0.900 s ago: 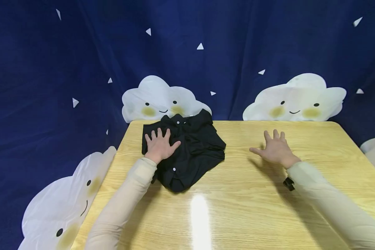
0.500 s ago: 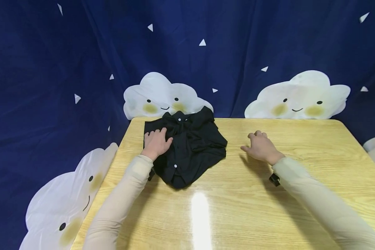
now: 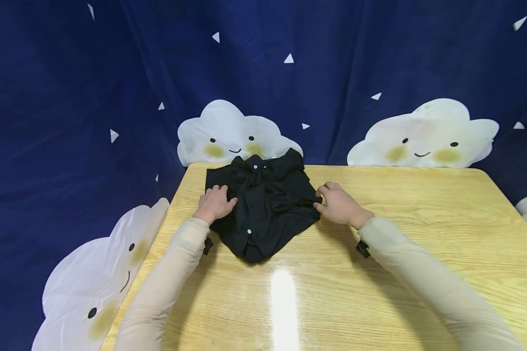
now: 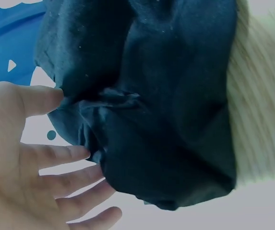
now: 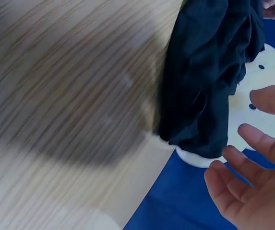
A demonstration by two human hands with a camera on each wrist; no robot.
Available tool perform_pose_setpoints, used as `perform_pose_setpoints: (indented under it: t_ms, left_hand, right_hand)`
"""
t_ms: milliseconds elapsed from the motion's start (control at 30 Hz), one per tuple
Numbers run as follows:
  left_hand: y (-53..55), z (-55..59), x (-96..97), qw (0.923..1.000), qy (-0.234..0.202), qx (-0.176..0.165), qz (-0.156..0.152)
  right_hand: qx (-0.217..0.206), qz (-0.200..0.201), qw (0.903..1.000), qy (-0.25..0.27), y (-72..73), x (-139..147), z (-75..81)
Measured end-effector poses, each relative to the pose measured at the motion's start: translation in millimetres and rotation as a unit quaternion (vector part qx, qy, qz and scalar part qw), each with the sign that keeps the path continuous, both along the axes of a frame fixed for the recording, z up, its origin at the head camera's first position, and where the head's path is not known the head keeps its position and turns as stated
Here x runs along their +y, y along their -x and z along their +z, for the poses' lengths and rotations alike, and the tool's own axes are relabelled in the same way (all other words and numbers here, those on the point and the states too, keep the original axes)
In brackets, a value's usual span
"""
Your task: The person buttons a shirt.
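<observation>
A black shirt (image 3: 263, 207) is laid on the left part of the counter (image 3: 421, 204), with its upper end close to the back edge, before the blue curtain (image 3: 250, 48). The cloth is rumpled, and a white button (image 3: 249, 231) can be seen low on its front. The left hand (image 3: 213, 203) is placed at the left side of the shirt, with its fingers spread rather wide. The right hand (image 3: 339, 204) is placed at the right side, its fingers loosely bent and a gap left before the thumb. No cloth is seen to be gripped by either; whether it is touched cannot be told surely. If only the top layer were pinched, the lower layer could be left behind. The folds could be made worse by an uneven pull, and with a forward push, the shirt might be slid over the back edge.
</observation>
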State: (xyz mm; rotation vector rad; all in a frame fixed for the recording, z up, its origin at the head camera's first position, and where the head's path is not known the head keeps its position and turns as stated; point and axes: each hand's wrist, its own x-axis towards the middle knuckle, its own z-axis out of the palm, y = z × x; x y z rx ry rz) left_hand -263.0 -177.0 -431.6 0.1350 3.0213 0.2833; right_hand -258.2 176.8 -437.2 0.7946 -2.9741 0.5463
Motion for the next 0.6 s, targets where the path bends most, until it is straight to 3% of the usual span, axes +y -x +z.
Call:
perform_pose_setpoints:
  t_ms: [200,367,600]
  left_hand:
    - [0.3,-0.5,-7.3,0.9995,-0.019,-0.020,-0.012]
    - [0.6,1.2,-12.0,0.9957,-0.063,-0.067,-0.013]
    - [4.7,-1.9,-16.8,0.9895,-0.075,-0.123,-0.014]
  right_hand:
    - [-0.001,0.013,0.9998,-0.012,2.1,-26.1,0.5]
    - [-0.012,0.028,0.9992,-0.024,2.9,-44.4,-6.5]
    - [-0.038,0.033,0.9979,-0.042,4.6,-64.6,-13.1]
